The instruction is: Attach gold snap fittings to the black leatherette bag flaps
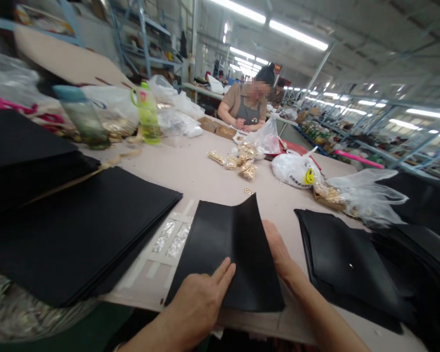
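In front of me a black leather-like sheet (pixel 220 244) lies on the table, its right part bent upward. My left hand (pixel 201 298) rests on its lower middle, two fingers stretched out and pressed against the surface. My right hand (pixel 276 247) is at the raised right edge, behind the sheet, which hides its fingers. To the left sits a stack of larger black sheets (pixel 84 230). A pile of smaller black sheets (pixel 344 254) lies to the right. Clear tape strips (pixel 178 239) stick to the tabletop beside the sheet.
Bags of gold-coloured metal parts (pixel 242 159) and a white plastic bag (pixel 295 168) lie farther back on the table (pixel 176 166). A yellow-green bottle (pixel 148 115) and a blue-lidded bottle (pixel 82 117) are at the back left. A co-worker (pixel 247 100) works at the far end.
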Demonstrator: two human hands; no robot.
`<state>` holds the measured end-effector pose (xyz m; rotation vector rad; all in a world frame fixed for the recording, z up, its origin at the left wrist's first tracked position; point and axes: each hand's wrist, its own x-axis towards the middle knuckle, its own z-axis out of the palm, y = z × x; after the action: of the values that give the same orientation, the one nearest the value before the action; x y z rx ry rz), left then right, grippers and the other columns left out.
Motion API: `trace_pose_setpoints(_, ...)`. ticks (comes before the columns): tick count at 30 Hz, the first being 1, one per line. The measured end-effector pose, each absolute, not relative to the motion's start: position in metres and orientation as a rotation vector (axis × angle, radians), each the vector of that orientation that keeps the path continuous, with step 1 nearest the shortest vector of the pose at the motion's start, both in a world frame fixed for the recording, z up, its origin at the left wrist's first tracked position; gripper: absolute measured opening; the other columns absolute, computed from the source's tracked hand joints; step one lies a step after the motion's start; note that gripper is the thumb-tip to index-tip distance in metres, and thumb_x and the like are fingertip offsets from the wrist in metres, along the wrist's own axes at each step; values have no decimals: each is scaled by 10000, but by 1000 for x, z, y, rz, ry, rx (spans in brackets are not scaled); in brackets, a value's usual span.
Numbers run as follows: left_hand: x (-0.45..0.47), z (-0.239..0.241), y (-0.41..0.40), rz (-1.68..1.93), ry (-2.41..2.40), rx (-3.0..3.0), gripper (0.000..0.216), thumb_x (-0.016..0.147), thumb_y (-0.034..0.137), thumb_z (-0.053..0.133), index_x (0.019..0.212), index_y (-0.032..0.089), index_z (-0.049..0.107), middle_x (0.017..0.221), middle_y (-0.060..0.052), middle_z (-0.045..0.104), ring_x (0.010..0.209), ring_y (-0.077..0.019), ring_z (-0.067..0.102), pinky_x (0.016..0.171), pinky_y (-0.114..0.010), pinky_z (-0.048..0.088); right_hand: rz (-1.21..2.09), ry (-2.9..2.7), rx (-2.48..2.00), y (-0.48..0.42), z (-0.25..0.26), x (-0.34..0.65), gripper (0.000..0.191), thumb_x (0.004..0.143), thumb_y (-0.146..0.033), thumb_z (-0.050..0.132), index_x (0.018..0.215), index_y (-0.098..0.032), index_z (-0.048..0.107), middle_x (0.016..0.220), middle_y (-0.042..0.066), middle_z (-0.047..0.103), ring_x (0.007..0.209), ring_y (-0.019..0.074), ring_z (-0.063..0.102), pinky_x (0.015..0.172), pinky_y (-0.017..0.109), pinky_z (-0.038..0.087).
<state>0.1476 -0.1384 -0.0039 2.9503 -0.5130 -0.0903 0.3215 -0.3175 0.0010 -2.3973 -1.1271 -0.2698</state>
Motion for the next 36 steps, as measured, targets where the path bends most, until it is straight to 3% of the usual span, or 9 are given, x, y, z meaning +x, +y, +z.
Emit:
trace_pose_setpoints(5,145,-17,-140,-160,-474,2833,775,724,187,554,1475,97,388,1565,-167,268,949,-282,694,803,-448,589,-325,-744,-2645,-347,-5,388,298,946,-200,421,1131,-149,649,1076,113,718,989,212,670,887,338,514)
trace_pose_setpoints(10,146,-17,-135,-195,-457,2759,779,745,302,635,1463,108,405,1565,-163,287,980,-298,685,819,-461,584,-249,-862,-2779,-311,0,443,297,930,-212,488,1152,-159,677,1134,97,718,1058,206,649,971,304,451)
trace_pose_setpoints(13,147,-20,-135,-217,-469,2749,788,746,345,665,1455,107,417,1560,-163,306,971,-304,688,805,-471,587,-213,-917,-2888,-284,-1,460,319,930,-203,488,1182,-132,670,1142,141,704,1091,236,628,986,324,426)
trace_pose_setpoints(19,146,-22,-134,-164,-481,2747,764,761,421,688,1426,126,454,1545,-162,343,950,-286,692,776,-438,588,-138,-856,-3091,-252,0,470,295,925,-169,457,1036,-76,714,1037,216,713,1003,274,662,886,337,454)
trace_pose_setpoints(27,144,-24,-133,-1,-548,2764,753,785,478,638,1410,103,447,1523,-170,393,845,-264,703,686,-413,580,-65,-702,-3102,-236,11,478,290,850,-82,510,1038,17,708,1050,316,680,1030,347,654,871,386,449)
trace_pose_setpoints(31,144,-25,-132,83,-569,2771,736,807,508,626,1391,90,463,1494,-163,454,832,-260,698,652,-400,565,58,-699,-2974,-245,20,467,307,895,-119,475,1064,-14,709,1069,263,691,1052,286,650,906,362,439)
trace_pose_setpoints(36,143,-27,-132,134,-589,2748,700,820,505,631,1358,84,477,1422,-149,536,831,-249,689,635,-387,546,407,-726,-2617,-271,20,390,319,905,-350,545,1059,-114,694,851,87,732,726,167,686,682,273,539)
